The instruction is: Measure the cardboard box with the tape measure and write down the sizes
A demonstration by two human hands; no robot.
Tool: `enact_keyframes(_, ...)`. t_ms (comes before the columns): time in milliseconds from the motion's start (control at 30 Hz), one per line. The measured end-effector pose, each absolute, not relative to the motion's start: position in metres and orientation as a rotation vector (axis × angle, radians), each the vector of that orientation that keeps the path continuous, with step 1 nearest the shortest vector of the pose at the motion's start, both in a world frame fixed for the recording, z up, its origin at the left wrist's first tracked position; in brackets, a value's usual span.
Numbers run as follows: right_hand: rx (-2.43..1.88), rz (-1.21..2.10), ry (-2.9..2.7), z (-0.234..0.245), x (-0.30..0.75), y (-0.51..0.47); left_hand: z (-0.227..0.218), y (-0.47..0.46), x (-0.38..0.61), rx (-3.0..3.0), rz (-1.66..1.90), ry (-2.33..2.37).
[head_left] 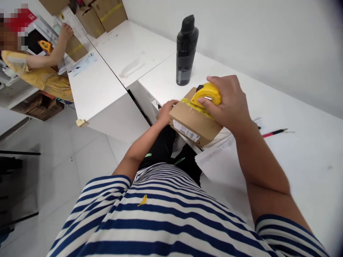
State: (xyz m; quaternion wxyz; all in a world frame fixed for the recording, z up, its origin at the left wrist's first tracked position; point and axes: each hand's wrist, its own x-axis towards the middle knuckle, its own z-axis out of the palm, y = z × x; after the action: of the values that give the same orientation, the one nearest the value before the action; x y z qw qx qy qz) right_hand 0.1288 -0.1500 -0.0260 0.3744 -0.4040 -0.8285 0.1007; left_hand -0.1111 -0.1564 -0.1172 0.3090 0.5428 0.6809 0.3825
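Note:
A small cardboard box (195,125) with a white label and yellow tape along its top sits at the near edge of the white table. My right hand (230,101) grips a yellow tape measure (207,96) with its thumb in front, right over the taped top of the box. At the box's left end, my left hand (166,111) has its fingers bent around the edge; part of that hand is hidden behind the box. I cannot tell whether the tape measure's blade is pulled out.
A black bottle (187,51) stands upright behind the box. Papers (225,157) and a red-and-black pencil (274,133) lie to the right. Across a second table (104,96), a person in yellow (40,73) handles another box (76,48) and a yellow tape measure. More cartons (107,14) are stacked at the back.

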Motion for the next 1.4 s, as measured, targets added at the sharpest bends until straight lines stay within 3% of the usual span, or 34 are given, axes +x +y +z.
enact_keyframes(100, -1.142, 0.242, -2.15, -0.015, 0.133, -0.152, -0.107, -0.145, -0.11, 1.282, 1.1, 1.811)
enact_keyframes(233, -1.247, 0.363, -2.229, -0.002, 0.134, -0.154, -0.098, -0.149, -0.115, 1.138, 1.263, 1.473)
enact_keyframes(467, -1.251, 0.463, -2.283, 0.009, 0.142, -0.16, -0.1, -0.186, -0.08, 1.23, 1.087, 0.932)
enact_keyframes(667, -1.143, 0.508, -2.339, 0.03, 0.146, -0.16, -0.094, -0.174, -0.074, 1.371, 1.137, 0.837)
enact_keyframes(867, -1.464, 0.362, -2.478, 0.035, 0.133, -0.148, -0.098, -0.169, -0.063, 1.379, 1.219, 0.823)
enact_keyframes(1100, -1.5, 0.077, -2.635, 0.038, 0.13, -0.146, -0.093, -0.181, -0.053, 1.364, 1.299, 0.768)
enact_keyframes(1400, -1.63, 0.102, -2.54, 0.037, 0.123, -0.159, -0.098, -0.181, -0.053, 1.405, 1.337, 0.745)
